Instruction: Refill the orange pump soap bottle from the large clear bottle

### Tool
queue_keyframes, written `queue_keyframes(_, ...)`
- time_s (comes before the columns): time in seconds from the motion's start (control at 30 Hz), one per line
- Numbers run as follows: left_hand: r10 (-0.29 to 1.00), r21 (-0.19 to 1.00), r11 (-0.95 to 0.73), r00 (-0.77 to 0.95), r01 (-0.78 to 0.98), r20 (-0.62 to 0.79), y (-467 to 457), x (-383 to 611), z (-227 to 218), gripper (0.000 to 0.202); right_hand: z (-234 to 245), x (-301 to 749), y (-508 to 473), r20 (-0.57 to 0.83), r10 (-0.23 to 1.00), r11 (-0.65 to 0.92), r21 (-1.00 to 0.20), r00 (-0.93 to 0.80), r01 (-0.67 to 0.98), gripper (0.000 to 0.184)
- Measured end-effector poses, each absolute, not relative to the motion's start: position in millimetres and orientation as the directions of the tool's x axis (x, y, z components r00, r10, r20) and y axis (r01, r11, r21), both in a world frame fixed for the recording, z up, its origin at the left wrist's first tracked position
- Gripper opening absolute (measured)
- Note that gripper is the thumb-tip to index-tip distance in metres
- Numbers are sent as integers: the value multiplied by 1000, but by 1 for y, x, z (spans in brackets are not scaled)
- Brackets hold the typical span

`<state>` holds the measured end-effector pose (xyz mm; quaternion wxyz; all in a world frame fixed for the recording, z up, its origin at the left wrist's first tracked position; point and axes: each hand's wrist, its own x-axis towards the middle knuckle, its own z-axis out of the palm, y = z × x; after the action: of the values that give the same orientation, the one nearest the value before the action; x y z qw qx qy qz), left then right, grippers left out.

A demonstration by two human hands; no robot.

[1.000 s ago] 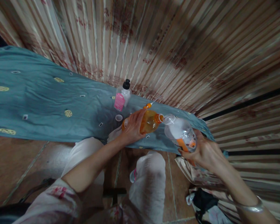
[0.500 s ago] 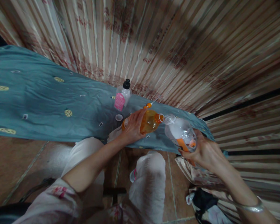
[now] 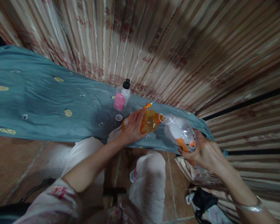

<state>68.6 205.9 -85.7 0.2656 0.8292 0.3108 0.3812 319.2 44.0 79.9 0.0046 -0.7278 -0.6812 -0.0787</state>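
My left hand [image 3: 132, 127] is wrapped round an orange bottle [image 3: 150, 121] tipped on its side, its neck pointing right. My right hand [image 3: 204, 151] grips a clear plastic bottle [image 3: 180, 132] with an orange label, tilted so its open mouth meets the orange bottle's neck. Both bottles hang over the near edge of a surface covered with a blue-green cloth [image 3: 44, 102]. A small white cap [image 3: 119, 117] lies on the cloth just left of my left hand.
A clear bottle with a pink label and black cap [image 3: 122, 95] stands on the cloth behind my hands. A striped curtain [image 3: 168, 46] hangs behind and to the right. My knees in white trousers [image 3: 149, 180] are below, over a brown tiled floor.
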Motion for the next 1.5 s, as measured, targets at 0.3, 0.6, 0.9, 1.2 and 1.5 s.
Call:
queue_keyframes(0.3, 727, 681, -656, 514, 325, 455, 205, 68, -86, 120, 83, 318, 43, 103, 993, -63, 102, 52, 993, 56)
queue_keyframes(0.6, 722, 675, -665, 507, 320, 471, 205, 69, -88, 121, 83, 318, 43, 96, 992, -89, 116, 78, 989, 63)
queue_keyframes(0.9, 711, 671, -676, 508, 304, 487, 205, 69, -88, 122, 83, 319, 42, 103, 993, -77, 104, 66, 992, 60)
queue_keyframes(1.2, 711, 667, -678, 503, 308, 491, 206, 71, -88, 120, 84, 318, 43, 105, 993, -74, 117, 62, 990, 57)
queue_keyframes(1.5, 721, 671, -669, 498, 319, 482, 205, 70, -87, 121, 84, 318, 42, 105, 993, -66, 105, 55, 992, 55)
